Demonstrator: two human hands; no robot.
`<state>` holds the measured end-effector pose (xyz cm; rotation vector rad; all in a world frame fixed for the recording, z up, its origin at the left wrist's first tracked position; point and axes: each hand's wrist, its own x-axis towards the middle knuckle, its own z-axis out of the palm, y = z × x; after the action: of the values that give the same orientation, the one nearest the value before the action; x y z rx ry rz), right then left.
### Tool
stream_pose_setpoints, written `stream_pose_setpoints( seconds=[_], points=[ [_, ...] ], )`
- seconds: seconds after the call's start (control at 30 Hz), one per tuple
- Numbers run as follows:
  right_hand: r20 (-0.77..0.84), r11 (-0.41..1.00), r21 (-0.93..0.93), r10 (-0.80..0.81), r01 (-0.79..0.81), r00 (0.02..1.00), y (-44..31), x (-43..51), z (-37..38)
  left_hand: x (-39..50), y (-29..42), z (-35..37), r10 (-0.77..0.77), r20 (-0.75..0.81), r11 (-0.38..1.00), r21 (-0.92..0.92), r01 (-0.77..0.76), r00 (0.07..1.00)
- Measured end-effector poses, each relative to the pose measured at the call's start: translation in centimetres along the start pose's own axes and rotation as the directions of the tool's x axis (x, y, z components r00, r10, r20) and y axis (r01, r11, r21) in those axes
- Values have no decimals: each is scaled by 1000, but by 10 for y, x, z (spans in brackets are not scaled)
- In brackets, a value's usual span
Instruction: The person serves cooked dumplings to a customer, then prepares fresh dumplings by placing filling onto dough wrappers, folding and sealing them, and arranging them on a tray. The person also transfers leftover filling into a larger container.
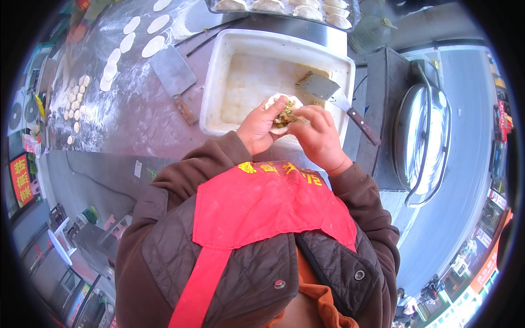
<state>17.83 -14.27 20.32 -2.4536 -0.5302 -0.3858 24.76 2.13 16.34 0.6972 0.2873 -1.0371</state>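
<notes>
My left hand [255, 128] cradles a round dough wrapper [279, 130], its thumb resting over the chopped filling [286, 116]. The filling shows green and brown bits. My right hand [321, 137] is at the wrapper's right side with bent fingers touching its edge; the fingertips are partly hidden. Both hands are above the near side of a white plastic tub [208, 96], whose bottom shows smears of residue. Inside the tub on the right leans a metal spatula [322, 87], its riveted wooden handle over the rim.
Left of the tub lies a cleaver [174, 70] on the floured worktop [135, 123]. Flat dough rounds [153, 46] and small dough pieces [76, 100] are farther left. A tray [283, 13] of folded dumplings stands behind. On the right is a large lidded metal pan [422, 137].
</notes>
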Motion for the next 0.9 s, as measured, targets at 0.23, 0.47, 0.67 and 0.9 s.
stream_pose_setpoints(
  seconds=[0.23, 0.47, 0.67, 0.9],
  points=[
    [3, 835, 349, 452, -425, 892, 1, 13, 13, -16, 10, 12, 96, 140, 981, 154, -118, 985],
    [77, 692, 413, 621, -592, 780, -1, 23, 14, -11, -2, 6, 322, 184, 640, 681, -357, 929],
    [31, 760, 342, 579, -553, 814, 2, 25, 11, -7, -1, -4, 255, 121, 862, 421, -282, 959],
    [430, 137, 849, 380, -510, 819, 16, 6, 17, -16, 9, 6, 209, 158, 948, 209, -239, 965]
  ],
)
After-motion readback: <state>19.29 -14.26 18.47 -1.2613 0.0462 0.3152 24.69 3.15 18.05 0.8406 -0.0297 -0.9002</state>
